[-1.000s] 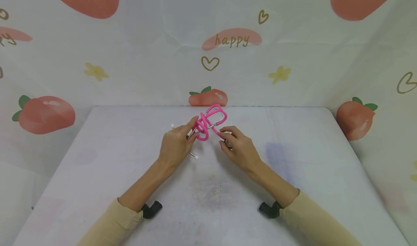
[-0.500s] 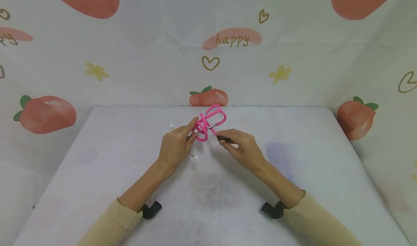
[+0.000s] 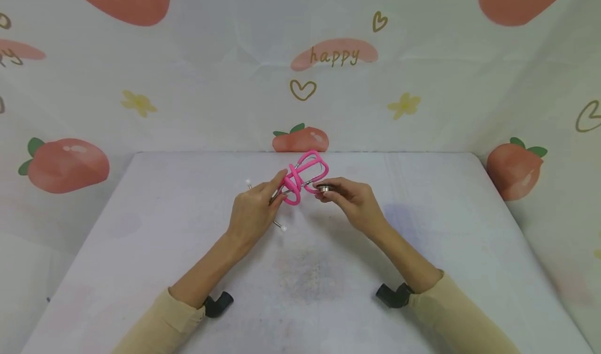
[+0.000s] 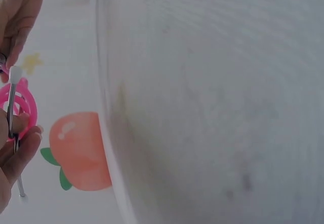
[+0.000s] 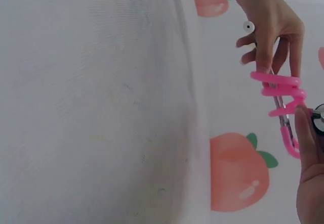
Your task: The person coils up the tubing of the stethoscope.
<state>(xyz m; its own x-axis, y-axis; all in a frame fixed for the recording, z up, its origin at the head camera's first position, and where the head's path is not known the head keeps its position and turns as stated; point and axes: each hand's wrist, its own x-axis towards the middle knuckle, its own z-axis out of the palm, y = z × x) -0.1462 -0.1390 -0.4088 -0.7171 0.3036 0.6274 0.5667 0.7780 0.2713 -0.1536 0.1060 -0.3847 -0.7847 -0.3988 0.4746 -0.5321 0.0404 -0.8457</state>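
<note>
A pink stethoscope is held in the air over the table between both hands, its tubing [image 3: 294, 177] wound in several loops around its metal ear tubes. My left hand [image 3: 253, 210] grips the ear tubes and the nearest loops between thumb and fingers. White ear tips [image 3: 284, 229] stick out on either side of that hand; in the left wrist view one ear tip [image 4: 15, 75] is close to the camera. With thumb and fingers my right hand [image 3: 359, 203] pinches the silvery chest piece [image 3: 324, 188], seen edge-on, at the tubing's end. Fingers partly cover the chest piece.
The white table [image 3: 188, 291] has faint stains and a bluish patch. Behind it hangs a white cloth [image 3: 225, 109] printed with peaches, hearts and flowers. Black wrist devices [image 3: 218, 304] sit at both cuffs.
My right hand has shifted its hold and turned the chest piece, dipping it and then raising it closer to the loops. The left hand stays nearly still.
</note>
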